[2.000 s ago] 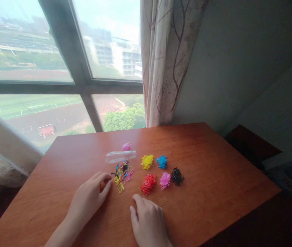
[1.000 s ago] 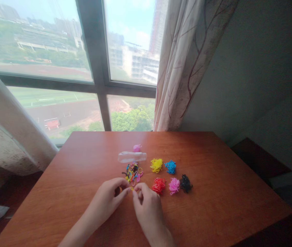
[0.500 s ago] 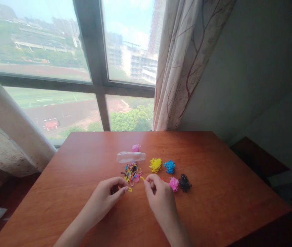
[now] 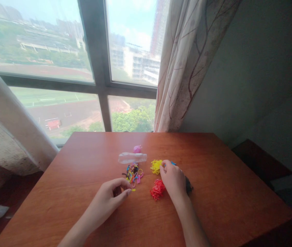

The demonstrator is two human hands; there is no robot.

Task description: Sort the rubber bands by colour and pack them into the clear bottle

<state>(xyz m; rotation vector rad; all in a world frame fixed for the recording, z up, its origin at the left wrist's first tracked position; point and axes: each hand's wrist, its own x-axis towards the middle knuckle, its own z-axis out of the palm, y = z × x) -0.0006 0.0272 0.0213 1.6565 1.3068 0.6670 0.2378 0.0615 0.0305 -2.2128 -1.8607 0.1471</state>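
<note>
Between the thumb and forefinger of my left hand (image 4: 115, 192) a small yellow rubber band (image 4: 133, 190) is pinched, low over the table in front of the mixed pile of coloured rubber bands (image 4: 133, 174). My right hand (image 4: 173, 178) has its thumb and fingertips together at the right edge of the yellow rubber band pile (image 4: 156, 166), apparently on a yellow band that blends into the pile. Under and beside that hand, a red pile (image 4: 157, 189) shows fully, while the blue pile (image 4: 173, 163) and black pile (image 4: 188, 185) are partly covered. The pink pile is hidden.
A clear plastic bottle-shaped container (image 4: 132, 158) lies on its side behind the mixed pile, with a pink object (image 4: 137, 149) behind it. The brown wooden table (image 4: 84, 164) ends at a window, with curtains (image 4: 179, 68) at both sides.
My right hand has moved right and away from me with a yellow rubber band to the yellow pile, uncovering the red pile and hiding the pink one. My left hand keeps its pinch.
</note>
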